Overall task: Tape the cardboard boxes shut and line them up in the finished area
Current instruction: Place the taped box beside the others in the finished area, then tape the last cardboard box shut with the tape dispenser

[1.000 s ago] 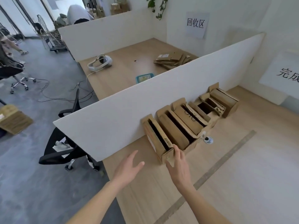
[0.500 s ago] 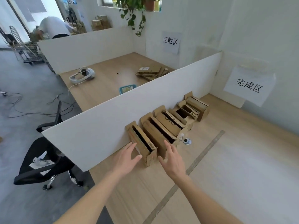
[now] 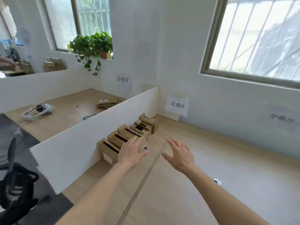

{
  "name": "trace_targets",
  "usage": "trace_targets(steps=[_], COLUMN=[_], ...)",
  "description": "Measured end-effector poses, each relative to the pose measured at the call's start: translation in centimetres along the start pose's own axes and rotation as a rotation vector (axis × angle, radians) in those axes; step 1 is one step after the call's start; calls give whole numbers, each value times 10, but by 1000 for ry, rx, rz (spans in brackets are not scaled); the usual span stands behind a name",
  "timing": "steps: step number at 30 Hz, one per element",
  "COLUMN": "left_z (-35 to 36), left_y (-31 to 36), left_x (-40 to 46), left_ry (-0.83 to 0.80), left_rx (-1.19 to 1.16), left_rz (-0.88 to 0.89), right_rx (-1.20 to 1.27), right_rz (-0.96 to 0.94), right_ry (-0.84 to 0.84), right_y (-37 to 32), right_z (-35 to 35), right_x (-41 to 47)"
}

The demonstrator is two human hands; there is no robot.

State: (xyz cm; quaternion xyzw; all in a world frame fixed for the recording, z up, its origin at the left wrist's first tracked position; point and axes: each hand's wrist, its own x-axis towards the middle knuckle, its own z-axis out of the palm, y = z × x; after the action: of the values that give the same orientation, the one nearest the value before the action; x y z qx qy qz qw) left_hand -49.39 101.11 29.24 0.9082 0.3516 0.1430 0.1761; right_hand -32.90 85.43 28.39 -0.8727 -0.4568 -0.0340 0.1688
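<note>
Several brown cardboard boxes stand in a row against the white divider, from the nearest box (image 3: 108,150) to the farthest box (image 3: 150,123) by the wall. Their top flaps stand open. My left hand (image 3: 132,151) is spread flat in front of the nearest boxes, fingers straight, holding nothing. To its right, over bare desk, my right hand (image 3: 179,153) hovers with fingers spread, also empty. A paper sign (image 3: 177,105) with Chinese characters hangs on the wall beyond the row.
A strip of tape (image 3: 142,179) runs along the wooden desk (image 3: 203,176). Two round desk grommets show, one (image 3: 145,148) near the boxes, one (image 3: 217,181) by my right forearm. Behind the white divider (image 3: 90,137) lie a headset (image 3: 37,111), flattened cardboard (image 3: 108,103) and a black chair (image 3: 14,184).
The view has swung up and to the right. My left hand has left the nearest box's side and moved right; my right hand has moved right, away from the boxes.
</note>
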Motion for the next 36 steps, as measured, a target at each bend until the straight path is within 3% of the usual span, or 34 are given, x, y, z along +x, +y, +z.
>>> trace_targets(steps=[10, 17, 27, 36], left_z=[-12, 18, 116, 209], left_y=[194, 350, 555, 676], left_x=[-74, -133, -262, -354], left_ry=[-53, -110, -284, -420], left_rx=[-27, -90, -163, -124], left_rz=[324, 552, 702, 810], right_rx=[-120, -172, -247, -220], right_rz=[277, 479, 759, 951], right_ry=[109, 177, 125, 67], right_y=[101, 199, 371, 490], right_z=[-163, -249, -323, -340], right_x=[-167, -290, -502, -649])
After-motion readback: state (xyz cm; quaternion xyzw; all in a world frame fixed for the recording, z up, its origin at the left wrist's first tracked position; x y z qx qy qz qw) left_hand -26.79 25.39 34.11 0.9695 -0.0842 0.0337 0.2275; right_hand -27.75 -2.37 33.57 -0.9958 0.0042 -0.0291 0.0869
